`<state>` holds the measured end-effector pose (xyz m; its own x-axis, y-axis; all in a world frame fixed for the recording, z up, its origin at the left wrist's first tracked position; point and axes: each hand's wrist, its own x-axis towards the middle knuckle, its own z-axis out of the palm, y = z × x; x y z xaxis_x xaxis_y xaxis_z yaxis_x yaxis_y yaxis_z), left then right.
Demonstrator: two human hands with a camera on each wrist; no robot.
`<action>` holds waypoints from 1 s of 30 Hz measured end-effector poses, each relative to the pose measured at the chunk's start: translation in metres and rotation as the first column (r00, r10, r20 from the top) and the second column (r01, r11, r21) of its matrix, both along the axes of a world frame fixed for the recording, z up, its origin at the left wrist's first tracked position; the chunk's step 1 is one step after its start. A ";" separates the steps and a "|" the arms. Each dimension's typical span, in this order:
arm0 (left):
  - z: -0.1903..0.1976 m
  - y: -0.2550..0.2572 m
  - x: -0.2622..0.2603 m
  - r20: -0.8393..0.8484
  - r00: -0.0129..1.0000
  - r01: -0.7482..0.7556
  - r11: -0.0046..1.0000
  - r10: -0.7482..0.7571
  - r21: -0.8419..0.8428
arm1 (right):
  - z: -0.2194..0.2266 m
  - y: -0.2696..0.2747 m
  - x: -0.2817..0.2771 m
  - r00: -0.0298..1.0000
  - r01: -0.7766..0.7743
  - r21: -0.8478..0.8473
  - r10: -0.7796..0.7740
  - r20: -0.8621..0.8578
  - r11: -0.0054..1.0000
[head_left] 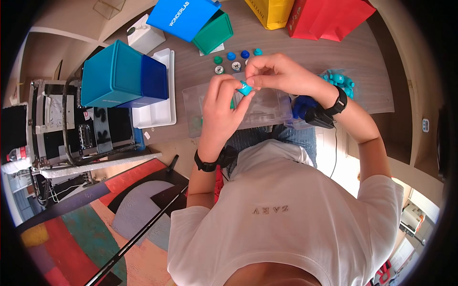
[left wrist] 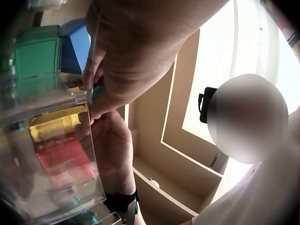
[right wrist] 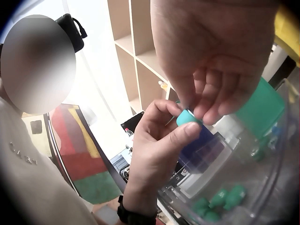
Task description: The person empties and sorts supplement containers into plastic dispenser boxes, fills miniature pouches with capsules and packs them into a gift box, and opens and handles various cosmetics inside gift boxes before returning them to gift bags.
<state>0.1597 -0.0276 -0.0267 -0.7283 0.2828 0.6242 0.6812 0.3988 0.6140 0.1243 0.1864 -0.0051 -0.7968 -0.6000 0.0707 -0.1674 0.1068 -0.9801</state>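
Observation:
The left hand (head_left: 220, 104) holds a small teal bottle (head_left: 245, 88) with a white mark between thumb and fingers. At the bottle's upper end, the right hand's (head_left: 277, 72) thumb and fingertips pinch together. A white edge shows at that end of the teal bottle (right wrist: 186, 118) in the right wrist view, partly covered by the right fingertips; I cannot tell what exactly they pinch. Both hands are above a clear plastic box (head_left: 267, 114). Just beyond them stand a green bottle (head_left: 218, 60), two blue ones and a teal one, with round white W-marked pieces (head_left: 219, 69) in front.
More teal bottles (head_left: 338, 78) fill a clear container at the right, and dark blue ones (head_left: 301, 106) lie nearer. Green bottles (right wrist: 227, 197) lie in the box below. Teal and blue bins (head_left: 114, 76) stand on a white tray (head_left: 153, 112). Yellow and red bags (head_left: 327, 19) stand at the back.

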 end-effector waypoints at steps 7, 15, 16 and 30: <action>0.000 -0.001 0.001 -0.008 1.000 -0.008 0.999 0.008 -0.031 | 0.000 0.002 -0.001 0.994 0.021 0.086 -0.012 -0.105 0.996; -0.003 -0.002 0.004 0.054 0.998 -0.011 0.999 0.009 0.037 | 0.004 0.003 -0.002 0.985 -0.124 -0.070 0.131 0.113 0.990; -0.003 -0.001 0.004 0.100 0.995 -0.024 0.995 0.014 0.100 | 0.004 0.003 -0.002 0.985 -0.132 -0.060 0.137 0.102 0.989; 0.002 -0.003 0.005 -0.033 0.999 0.001 1.000 0.000 0.029 | 0.002 0.004 -0.004 0.974 -0.177 -0.094 0.188 0.129 0.980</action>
